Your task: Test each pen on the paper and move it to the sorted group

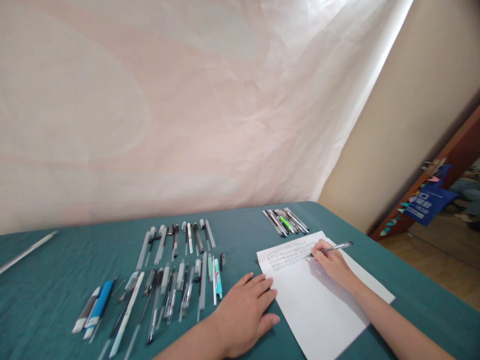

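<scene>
Pen [343,245] is pinched in the right hand [329,260], its tip at the written lines [287,259] on the far part of the paper [318,310]; its long axis is slanted rightward and slightly far. The left hand [245,312], nearer, is laid flat, fingers loosely spread, beside the paper's left edge. Green table [240,235] is backed by pale hanging fabric [210,110]; door [446,155] noted right.

- Left hand [247,314]: palm down, fingers loosely spread
- Right hand [330,262]: thumb and fingers pinched in a writing grip
- Right forearm [390,315]: bare, slanting from lower right
</scene>
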A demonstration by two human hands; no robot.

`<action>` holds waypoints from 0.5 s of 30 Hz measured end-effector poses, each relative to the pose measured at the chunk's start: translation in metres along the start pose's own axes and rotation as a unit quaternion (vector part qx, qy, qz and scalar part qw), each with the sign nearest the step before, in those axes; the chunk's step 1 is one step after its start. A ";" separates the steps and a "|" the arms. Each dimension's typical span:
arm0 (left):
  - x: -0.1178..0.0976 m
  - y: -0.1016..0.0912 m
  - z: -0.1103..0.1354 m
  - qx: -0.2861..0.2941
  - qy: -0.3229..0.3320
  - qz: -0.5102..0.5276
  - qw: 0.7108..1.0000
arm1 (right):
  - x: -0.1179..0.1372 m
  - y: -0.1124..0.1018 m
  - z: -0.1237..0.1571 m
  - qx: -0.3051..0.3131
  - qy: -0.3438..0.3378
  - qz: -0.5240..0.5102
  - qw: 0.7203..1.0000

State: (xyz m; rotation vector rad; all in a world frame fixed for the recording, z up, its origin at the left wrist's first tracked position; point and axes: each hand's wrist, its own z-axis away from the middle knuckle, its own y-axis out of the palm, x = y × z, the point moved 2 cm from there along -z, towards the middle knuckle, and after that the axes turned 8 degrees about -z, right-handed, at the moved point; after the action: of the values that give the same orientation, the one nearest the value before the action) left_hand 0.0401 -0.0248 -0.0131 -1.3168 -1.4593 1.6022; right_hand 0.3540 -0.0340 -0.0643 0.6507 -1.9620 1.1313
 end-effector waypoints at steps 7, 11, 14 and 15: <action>0.000 -0.001 0.000 0.000 0.004 -0.004 1.000 | 0.000 0.000 0.000 0.003 -0.007 0.010 1.000; -0.001 -0.001 0.000 -0.001 0.002 -0.009 1.000 | -0.004 -0.001 -0.001 0.003 -0.010 0.011 1.000; -0.001 -0.001 0.001 0.000 0.004 -0.011 1.000 | -0.006 -0.002 -0.001 -0.007 -0.011 0.010 1.000; -0.001 0.000 0.001 0.000 0.005 -0.011 1.000 | -0.007 -0.002 -0.001 -0.007 -0.011 0.009 1.000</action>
State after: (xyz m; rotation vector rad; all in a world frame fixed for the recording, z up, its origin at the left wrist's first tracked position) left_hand 0.0396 -0.0258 -0.0127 -1.3024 -1.4624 1.5812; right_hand 0.3594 -0.0334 -0.0686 0.6415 -1.9968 1.1242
